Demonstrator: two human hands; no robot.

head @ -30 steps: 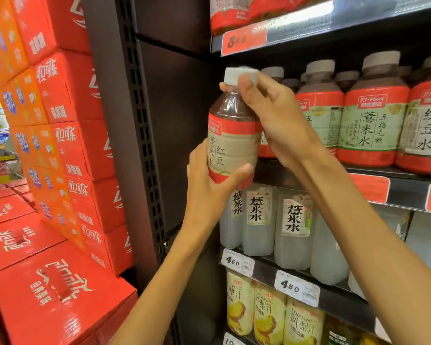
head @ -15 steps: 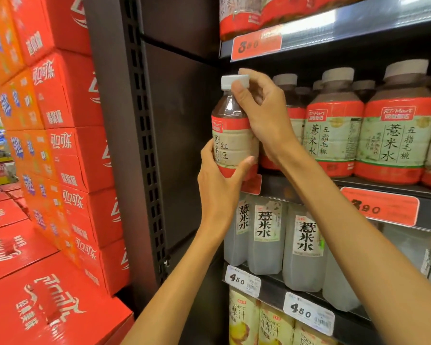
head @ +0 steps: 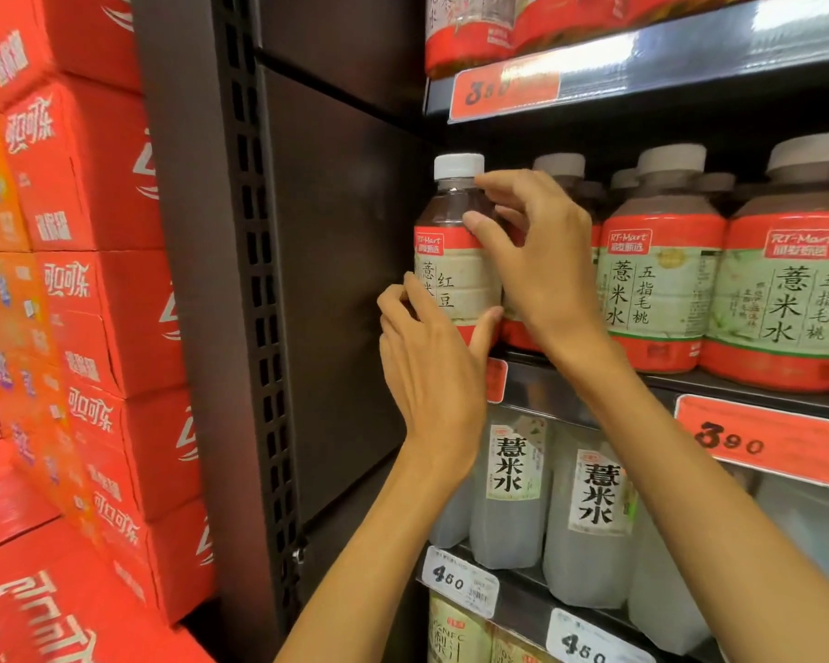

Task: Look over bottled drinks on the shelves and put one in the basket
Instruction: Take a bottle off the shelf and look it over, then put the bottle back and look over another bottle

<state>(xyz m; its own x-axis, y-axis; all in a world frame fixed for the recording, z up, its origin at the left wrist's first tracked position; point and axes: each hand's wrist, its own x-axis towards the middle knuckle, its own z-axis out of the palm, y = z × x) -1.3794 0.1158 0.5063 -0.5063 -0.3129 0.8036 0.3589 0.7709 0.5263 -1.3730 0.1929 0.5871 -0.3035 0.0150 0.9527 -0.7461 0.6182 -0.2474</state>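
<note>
A brown drink bottle point(head: 455, 279) with a white cap and a red and beige label is upright at the left end of the middle shelf point(head: 690, 390). My left hand point(head: 431, 375) grips its lower part, thumb on the right side and fingers on the left, hiding the base. At the neck, my right hand point(head: 537, 260) holds it with the thumb on the shoulder and the forefinger just under the cap. I cannot tell whether the bottle's bottom rests on the shelf. No basket is in view.
Similar red-labelled bottles point(head: 656, 279) fill the shelf to the right. Clear pale bottles point(head: 513, 480) stand one shelf down, behind orange price tags point(head: 762, 437). A dark perforated upright point(head: 240, 279) borders the shelves on the left, with stacked red cartons point(head: 92, 303) beyond it.
The bottle has moved back toward the shelf's left end. My right hand slid from the cap down to the neck. My left hand stays at the bottle's lower part.
</note>
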